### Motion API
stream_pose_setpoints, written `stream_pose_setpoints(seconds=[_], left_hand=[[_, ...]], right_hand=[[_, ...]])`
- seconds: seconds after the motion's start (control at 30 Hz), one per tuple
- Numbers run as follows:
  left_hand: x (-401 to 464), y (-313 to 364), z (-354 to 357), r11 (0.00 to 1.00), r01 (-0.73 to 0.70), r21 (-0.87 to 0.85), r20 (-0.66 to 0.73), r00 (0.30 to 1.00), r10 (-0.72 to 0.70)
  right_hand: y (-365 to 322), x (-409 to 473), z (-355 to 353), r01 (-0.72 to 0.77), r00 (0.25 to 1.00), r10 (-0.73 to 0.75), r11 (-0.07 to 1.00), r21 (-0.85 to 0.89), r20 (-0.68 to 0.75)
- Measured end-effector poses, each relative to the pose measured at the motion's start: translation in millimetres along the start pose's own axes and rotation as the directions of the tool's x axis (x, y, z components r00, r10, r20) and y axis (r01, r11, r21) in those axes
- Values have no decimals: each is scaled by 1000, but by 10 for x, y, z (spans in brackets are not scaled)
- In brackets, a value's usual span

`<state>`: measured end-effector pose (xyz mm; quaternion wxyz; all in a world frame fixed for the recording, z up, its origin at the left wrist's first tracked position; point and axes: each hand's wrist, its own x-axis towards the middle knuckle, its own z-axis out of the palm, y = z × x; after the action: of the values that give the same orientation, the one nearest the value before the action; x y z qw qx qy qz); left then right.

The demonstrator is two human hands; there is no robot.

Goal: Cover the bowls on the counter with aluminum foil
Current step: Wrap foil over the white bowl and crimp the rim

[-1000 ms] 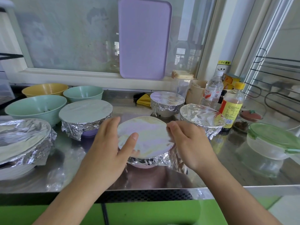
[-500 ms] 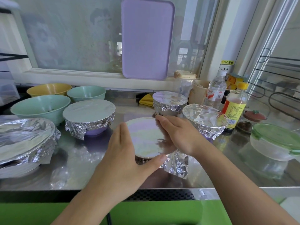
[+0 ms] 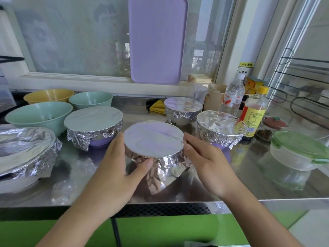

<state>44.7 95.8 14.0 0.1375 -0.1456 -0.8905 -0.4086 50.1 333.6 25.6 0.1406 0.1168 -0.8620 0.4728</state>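
A foil-covered bowl (image 3: 154, 139) is shown at the middle of the steel counter (image 3: 249, 177), near its front edge; the bowl itself is almost wholly hidden beneath the aluminum foil (image 3: 167, 168), whose loose skirt hangs crumpled at the front and right. The left hand (image 3: 114, 168) is curved against the bowl's left side, with the thumb pressed into the foil below the rim and the fingers concealed behind the bowl. The right hand (image 3: 206, 161) is placed at the right rim, fingertips on the foil edge; whether the foil is pinched or only pressed there appears uncertain, the fingertips being blurred. Both forearms are cut off by the lower frame edge. Four other covered bowls are seen: a large one (image 3: 25, 152) cropped at the left edge, a purple one (image 3: 93, 127) behind the left hand, a small one (image 3: 182, 109) at the back, and one (image 3: 220, 129) at the right. Three uncovered bowls, two green (image 3: 39, 116) (image 3: 90, 100) and one yellow (image 3: 49, 95), stand at the back left. A lidded container (image 3: 299, 150) is partly cut off at the right edge.
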Motion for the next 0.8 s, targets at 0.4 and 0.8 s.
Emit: stream_pose_setpoints(seconds=[0.4,0.8], left_hand=[[-338,102,320,1000,13,26,-404,915,-1],[-356,148,427,985,70,155,-209,977,-36]], right_hand=[[175,-134,178,-19,978,5,998,-64,-210],[191,-180,235,-35,996,33,999,-29,-78]])
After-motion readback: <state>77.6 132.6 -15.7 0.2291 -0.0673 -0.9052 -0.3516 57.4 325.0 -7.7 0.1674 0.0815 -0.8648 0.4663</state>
